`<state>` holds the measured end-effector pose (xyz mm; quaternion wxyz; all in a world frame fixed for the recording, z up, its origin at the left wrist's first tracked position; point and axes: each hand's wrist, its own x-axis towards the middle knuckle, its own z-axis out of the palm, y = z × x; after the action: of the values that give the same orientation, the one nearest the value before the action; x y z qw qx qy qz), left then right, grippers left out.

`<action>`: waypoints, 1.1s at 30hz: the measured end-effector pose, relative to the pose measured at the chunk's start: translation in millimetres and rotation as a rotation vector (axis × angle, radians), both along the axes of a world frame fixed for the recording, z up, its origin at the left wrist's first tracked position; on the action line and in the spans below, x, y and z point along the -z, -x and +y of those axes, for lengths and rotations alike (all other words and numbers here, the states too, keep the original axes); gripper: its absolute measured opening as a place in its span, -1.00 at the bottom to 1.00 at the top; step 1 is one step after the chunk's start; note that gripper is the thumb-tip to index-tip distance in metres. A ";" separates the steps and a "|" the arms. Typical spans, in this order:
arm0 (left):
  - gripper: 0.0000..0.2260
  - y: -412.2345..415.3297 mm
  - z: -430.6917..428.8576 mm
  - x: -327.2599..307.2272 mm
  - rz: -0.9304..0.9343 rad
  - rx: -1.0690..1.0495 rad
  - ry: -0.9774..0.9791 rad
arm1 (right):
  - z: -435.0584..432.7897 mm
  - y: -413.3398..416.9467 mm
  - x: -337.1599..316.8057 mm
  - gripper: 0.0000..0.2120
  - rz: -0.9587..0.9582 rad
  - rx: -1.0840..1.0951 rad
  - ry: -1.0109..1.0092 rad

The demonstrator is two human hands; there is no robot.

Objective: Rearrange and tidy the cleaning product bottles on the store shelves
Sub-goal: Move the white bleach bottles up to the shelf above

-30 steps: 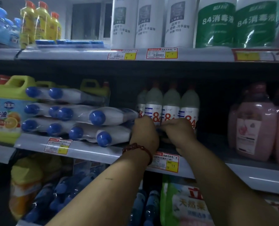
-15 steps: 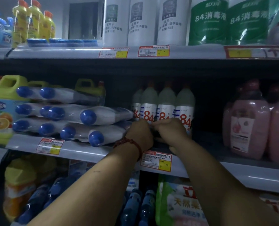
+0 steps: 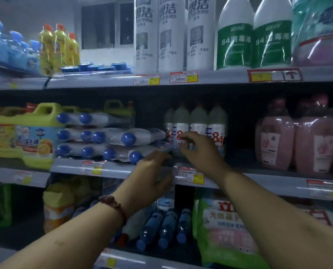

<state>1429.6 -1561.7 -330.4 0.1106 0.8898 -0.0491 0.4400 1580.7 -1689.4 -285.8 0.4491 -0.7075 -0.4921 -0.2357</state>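
Here, the right hand (image 3: 198,150), fingers loosely apart, hovers just before the row of 84 bottles (image 3: 217,123); the left hand (image 3: 154,171), fingers relaxed, rests lower at the shelf edge (image 3: 259,179).

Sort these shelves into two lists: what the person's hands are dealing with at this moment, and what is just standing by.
In hand: left hand, right hand, small white 84 bottles, stacked blue-capped bottles.
Standing by: pink bottles, yellow-green jug, green-label 84 bottles, green detergent bag.
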 end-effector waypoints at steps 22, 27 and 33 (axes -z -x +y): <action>-0.58 71.5 78.7 173.7 0.483 -0.520 0.116 | 32.7 81.0 165.9 -0.55 -0.064 -0.055 0.522; -0.67 35.2 89.4 202.1 0.512 -0.478 0.249 | 60.8 56.4 194.7 -0.54 -0.011 -0.035 0.533; -0.82 15.5 95.8 206.3 0.402 -0.382 0.371 | 95.1 23.0 211.6 -0.53 0.058 -0.015 0.517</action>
<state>1414.0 -1465.8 -536.7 0.1936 0.9167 0.2223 0.2697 1557.7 -1594.3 -497.4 0.2691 -0.8015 -0.5282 -0.0783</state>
